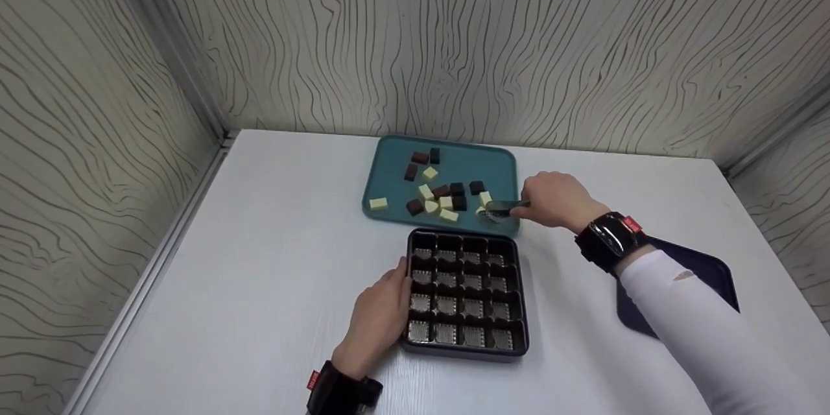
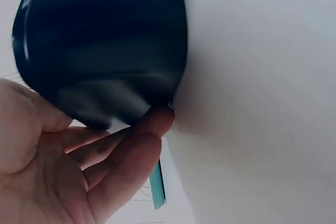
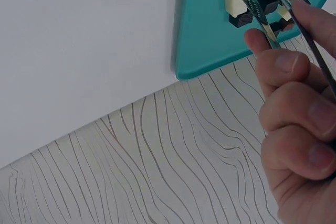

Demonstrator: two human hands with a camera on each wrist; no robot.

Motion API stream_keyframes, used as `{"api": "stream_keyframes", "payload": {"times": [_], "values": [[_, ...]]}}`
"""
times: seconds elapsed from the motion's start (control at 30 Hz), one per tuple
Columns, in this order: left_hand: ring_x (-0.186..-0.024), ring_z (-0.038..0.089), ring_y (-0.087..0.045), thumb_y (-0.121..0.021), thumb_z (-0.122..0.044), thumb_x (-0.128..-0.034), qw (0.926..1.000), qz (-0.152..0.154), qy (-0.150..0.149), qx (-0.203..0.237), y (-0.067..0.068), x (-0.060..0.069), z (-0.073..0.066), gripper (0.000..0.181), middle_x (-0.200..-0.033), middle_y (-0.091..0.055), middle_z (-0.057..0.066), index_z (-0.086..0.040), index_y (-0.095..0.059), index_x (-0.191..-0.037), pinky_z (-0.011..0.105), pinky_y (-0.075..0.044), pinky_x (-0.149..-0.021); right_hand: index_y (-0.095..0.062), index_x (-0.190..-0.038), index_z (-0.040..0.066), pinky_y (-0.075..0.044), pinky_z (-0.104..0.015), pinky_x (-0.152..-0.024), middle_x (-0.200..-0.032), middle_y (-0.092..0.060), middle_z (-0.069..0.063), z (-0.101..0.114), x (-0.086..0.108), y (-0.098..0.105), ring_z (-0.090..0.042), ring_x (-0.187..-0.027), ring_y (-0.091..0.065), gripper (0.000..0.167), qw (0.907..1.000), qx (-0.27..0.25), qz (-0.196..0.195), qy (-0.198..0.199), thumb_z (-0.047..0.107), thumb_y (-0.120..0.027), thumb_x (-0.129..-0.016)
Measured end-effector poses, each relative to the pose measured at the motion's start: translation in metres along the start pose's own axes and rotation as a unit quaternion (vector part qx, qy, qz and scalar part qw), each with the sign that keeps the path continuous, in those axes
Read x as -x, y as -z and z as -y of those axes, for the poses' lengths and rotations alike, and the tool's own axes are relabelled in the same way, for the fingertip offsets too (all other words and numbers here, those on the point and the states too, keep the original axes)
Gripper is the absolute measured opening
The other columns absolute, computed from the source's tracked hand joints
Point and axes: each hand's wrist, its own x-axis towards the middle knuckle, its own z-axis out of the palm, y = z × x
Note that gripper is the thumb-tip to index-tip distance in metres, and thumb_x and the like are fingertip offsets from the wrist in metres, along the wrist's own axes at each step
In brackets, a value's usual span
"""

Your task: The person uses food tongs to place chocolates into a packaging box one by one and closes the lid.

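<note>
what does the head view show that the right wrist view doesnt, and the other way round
Only the head view: the left hand at the side of the compartment box, and the dark navy panel partly under the right sleeve.

Only the right wrist view: the right hand from the palm side, its curled fingers showing nails.

Both: the tongs, teal tray, pale pieces, dark pieces, white table and patterned wall.

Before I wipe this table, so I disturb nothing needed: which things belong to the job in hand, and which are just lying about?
In use, it seems:
metal tongs, in the right hand
white chocolate-like pieces
dark chocolate-like pieces
teal tray under them
black sixteen-compartment box, against the left hand

Just lying about, apparently:
dark lid or tray (cannot tell which), partly behind the right sleeve
</note>
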Motion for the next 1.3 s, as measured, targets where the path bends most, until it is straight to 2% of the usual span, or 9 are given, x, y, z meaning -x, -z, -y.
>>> {"api": "stream_keyframes", "payload": {"times": [0.23,0.4,0.83,1.1,1.3], "values": [[-0.092,0.040,-0.077,-0.047,-0.015,-0.1102,1.0000,0.003,0.006,-0.004,0.000,0.000,0.000,0.044,-0.123,-0.074,0.025,0.009,-0.054,-0.147,0.050,-0.063,-0.082,-0.046,-0.062,0.015,-0.033,-0.026,-0.053,-0.061,-0.039,0.005,0.011,-0.020,0.014,-0.013,-0.058,-0.039,0.046,0.9993,0.033,0.017,0.005,0.030,-0.080,-0.089],[-0.087,0.038,-0.077,-0.047,-0.015,-0.1102,0.9999,0.001,0.001,-0.010,-0.001,0.000,-0.001,0.044,-0.120,-0.074,0.024,0.008,-0.053,-0.147,0.048,-0.064,-0.079,-0.036,-0.060,0.019,-0.032,-0.027,-0.052,-0.062,-0.035,0.006,0.015,-0.025,0.018,-0.013,-0.059,-0.038,0.054,0.9985,0.042,0.035,0.003,0.033,-0.081,-0.087],[-0.082,0.037,-0.076,-0.048,-0.016,-0.1099,0.9994,-0.010,-0.009,-0.032,-0.002,0.000,0.000,0.044,-0.120,-0.075,0.024,0.007,-0.054,-0.147,0.047,-0.064,-0.077,-0.033,-0.057,0.020,-0.030,-0.027,-0.054,-0.058,-0.028,0.008,0.013,-0.033,0.017,-0.011,-0.056,-0.031,0.061,0.9974,0.031,0.065,0.004,0.035,-0.082,-0.089],[-0.080,0.036,-0.076,-0.049,-0.015,-0.1095,0.9991,-0.011,-0.009,-0.039,-0.003,-0.001,-0.001,0.042,-0.116,-0.076,0.022,0.007,-0.055,-0.145,0.045,-0.063,-0.071,-0.033,-0.053,0.021,-0.027,-0.026,-0.052,-0.055,-0.027,0.010,0.011,-0.026,0.021,-0.009,-0.054,-0.029,0.062,0.9973,0.041,0.051,0.033,0.030,-0.082,-0.089],[-0.080,0.035,-0.077,-0.048,-0.015,-0.1102,0.9993,-0.004,-0.001,-0.038,-0.003,-0.001,-0.002,0.043,-0.115,-0.076,0.023,0.007,-0.054,-0.146,0.044,-0.063,-0.068,-0.034,-0.051,0.022,-0.022,-0.023,-0.050,-0.054,-0.025,0.011,0.023,-0.010,0.040,-0.007,-0.050,-0.026,0.061,0.9959,0.033,0.014,0.083,0.026,-0.080,-0.090]]}}
